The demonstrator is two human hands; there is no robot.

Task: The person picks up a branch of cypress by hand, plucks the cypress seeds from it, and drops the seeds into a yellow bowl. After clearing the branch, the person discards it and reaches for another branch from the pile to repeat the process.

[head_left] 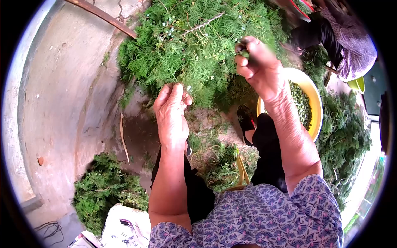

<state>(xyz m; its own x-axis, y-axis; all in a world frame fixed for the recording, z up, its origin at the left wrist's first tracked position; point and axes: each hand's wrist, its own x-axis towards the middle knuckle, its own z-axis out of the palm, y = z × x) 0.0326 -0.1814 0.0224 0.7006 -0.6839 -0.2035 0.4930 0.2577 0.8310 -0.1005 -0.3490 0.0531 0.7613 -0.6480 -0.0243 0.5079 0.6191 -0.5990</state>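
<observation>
A large heap of green conifer branches [186, 45] with small pale berries lies in front of me. My left hand [171, 107] pinches the tip of a green sprig [188, 76] at the heap's near edge. Raised over the heap's right part, my right hand [262, 68] is curled round several small green berries [244, 53], partly blurred. Under my right forearm stands a yellow basin [316, 101] holding many green berries [300, 103]; the forearm hides part of it.
Another person [351, 45] sits at the upper right, near a red-rimmed basin [300, 11]. More cut branches lie at the right [341, 136] and lower left [103, 186]. A wall [58, 91] runs along the left. A white sack [124, 231] is at the bottom left.
</observation>
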